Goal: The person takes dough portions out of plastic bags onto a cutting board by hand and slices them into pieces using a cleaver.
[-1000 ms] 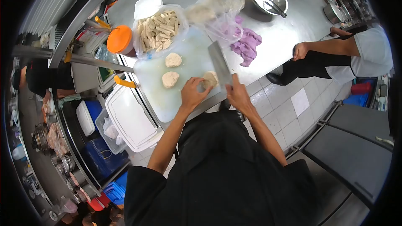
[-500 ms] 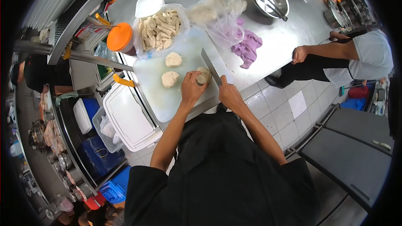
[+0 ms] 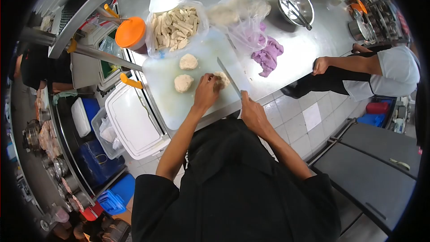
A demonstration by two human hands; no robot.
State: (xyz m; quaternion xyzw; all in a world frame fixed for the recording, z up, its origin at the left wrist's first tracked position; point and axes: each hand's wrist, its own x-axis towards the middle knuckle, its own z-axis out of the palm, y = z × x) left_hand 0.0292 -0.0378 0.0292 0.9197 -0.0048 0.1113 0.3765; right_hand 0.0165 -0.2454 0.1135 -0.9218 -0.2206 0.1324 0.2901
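Reference: cutting board. Knife over the board's right part. Long axis slanted: handle at the near edge by the right corner, blade tip pointing away from the wearer and leftward, toward the board's far side. Blade seen narrow, nearly edge-on.

Right hand just off the board's near edge, fingers wrapped round the knife handle. Left hand over the board, right of its middle; fingers curled onto a pale rounded piece, holding it down. Thumb contact unclear. Piece sits between left fingers and blade, largely covered; no long axis readable. Whether the edge has entered it: cannot tell.

Two pale lumps lie on the board, left of the left hand: far lump, near lump. Both roundish, apart from each other.

Bag of cut strips at the board's far-left corner; strips point in mixed directions. Orange-lidded tub left of the board's far end. Purple cloth right of the board, crumpled. Metal bowl well beyond the board's far-right corner, dark-handled utensil inside.
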